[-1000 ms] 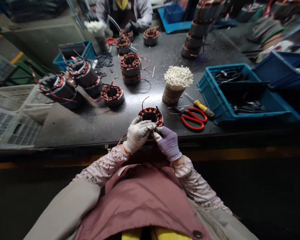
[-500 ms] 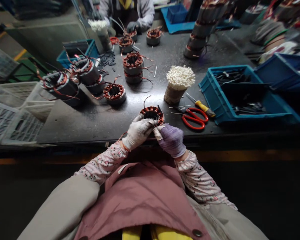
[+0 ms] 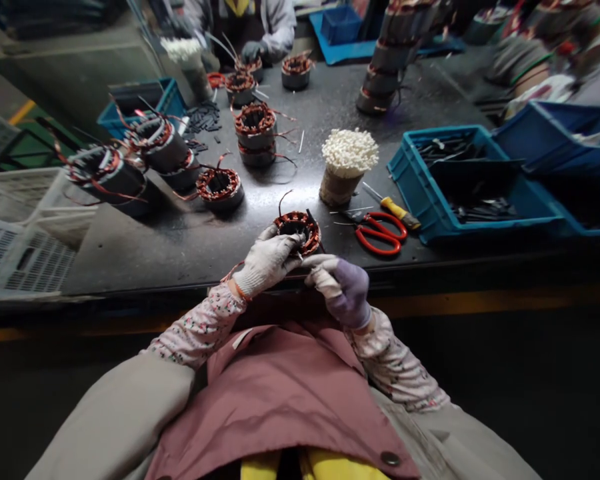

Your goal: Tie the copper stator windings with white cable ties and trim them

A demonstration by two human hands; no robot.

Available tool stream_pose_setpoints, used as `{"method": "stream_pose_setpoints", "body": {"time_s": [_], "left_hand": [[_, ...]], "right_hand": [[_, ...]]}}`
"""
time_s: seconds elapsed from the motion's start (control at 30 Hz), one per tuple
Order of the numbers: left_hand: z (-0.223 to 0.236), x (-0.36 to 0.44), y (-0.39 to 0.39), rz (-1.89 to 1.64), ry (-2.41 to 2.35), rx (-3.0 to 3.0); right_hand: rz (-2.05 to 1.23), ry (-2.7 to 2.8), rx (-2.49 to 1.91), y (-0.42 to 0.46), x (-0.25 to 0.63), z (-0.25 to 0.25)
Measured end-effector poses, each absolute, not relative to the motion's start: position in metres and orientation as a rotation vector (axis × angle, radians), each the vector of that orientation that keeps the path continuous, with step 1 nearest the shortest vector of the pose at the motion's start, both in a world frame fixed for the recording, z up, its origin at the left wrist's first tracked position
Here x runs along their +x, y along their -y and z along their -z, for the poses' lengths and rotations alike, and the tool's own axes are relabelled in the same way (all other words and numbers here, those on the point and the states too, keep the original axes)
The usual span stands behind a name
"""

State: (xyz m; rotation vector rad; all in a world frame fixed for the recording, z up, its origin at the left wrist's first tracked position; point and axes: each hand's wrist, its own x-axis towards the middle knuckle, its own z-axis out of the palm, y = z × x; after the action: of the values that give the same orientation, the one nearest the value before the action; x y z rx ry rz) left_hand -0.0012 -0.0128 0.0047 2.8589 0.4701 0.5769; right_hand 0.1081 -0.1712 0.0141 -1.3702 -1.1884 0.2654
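1. Head view: the white-gloved left hand (image 3: 266, 261) is clamping the near side of a copper-wound stator (image 3: 297, 233), holding it up over the front edge of the bench (image 3: 130, 260).
2. The purple-gloved right hand (image 3: 343, 292) is curling at the stator's 5 o'clock, close to the left hand; I cannot tell whether it is touching the stator.
3. Red scissors (image 3: 379, 233) and a yellow-handled screwdriver (image 3: 399, 212) are lying at 2 o'clock, beside a blue crate (image 3: 433, 157).
4. More stators (image 3: 255, 137) are standing at 11 o'clock, and a gloved co-worker (image 3: 240, 27) is sitting across the bench at 12 o'clock.
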Motion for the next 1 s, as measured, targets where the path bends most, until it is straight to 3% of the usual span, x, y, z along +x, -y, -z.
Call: {"method": "stream_pose_setpoints", "body": {"time_s": [0.1, 0.2, 0.33, 0.5, 0.7, 0.87, 1.0], "left_hand": [[-0.007, -0.002, 0.013, -0.515, -0.500, 2.859], [-0.012, -0.001, 0.014, -0.464, -0.556, 2.826], [-0.020, 0.001, 0.014, -0.351, -0.547, 2.824], [-0.031, -0.010, 0.028, -0.285, -0.564, 2.863], [-0.043, -0.029, 0.047, -0.327, -0.677, 3.125], [-0.058, -0.015, 0.008, -0.010, -0.253, 3.277], [-0.071, -0.001, -0.024, 0.223, 0.108, 3.234]], "right_hand": [[-0.861, 0.809, -1.179, 0.169, 0.098, -0.020], [-1.032, 0.636, -1.009, 0.168, 0.098, -0.029], [-0.956, 0.551, -0.867, 0.130, 0.118, -0.042], [-0.735, 0.675, -1.111, 0.102, 0.149, -0.036], [-0.509, 1.642, -1.582, 0.140, 0.169, -0.024], [-0.295, 2.242, -2.188, 0.124, 0.155, -0.048], [-0.243, 2.378, -2.187, 0.117, 0.159, -0.054]]}}
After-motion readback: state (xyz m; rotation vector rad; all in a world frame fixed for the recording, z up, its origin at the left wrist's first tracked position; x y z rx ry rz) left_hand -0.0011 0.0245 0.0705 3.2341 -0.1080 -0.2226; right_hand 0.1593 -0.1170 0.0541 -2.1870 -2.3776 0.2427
